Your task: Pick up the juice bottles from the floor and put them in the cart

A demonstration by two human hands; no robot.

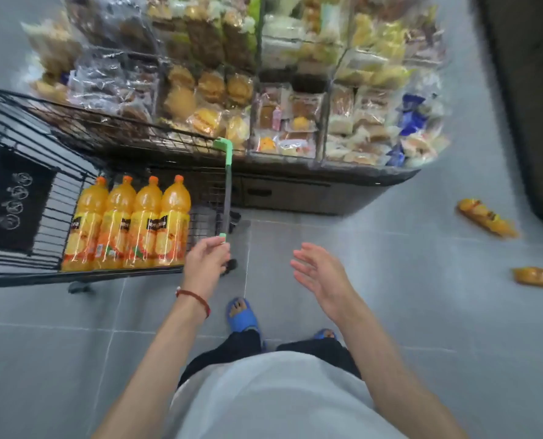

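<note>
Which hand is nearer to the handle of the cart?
Left. The left hand grips the near end of the cart handle; the right hand is open, apart, to its right.

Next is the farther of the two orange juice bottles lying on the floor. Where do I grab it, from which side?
Grip the farther orange plastic juice bottle round its mid-body, from above, open right hand wrapping across its length. It lies on its side on the grey tiled floor, nothing touching it; blur hides the neck end.

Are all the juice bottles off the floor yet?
No: a far bottle and a near bottle lie on the floor at the right, while four bottles sit in the cart.
</note>
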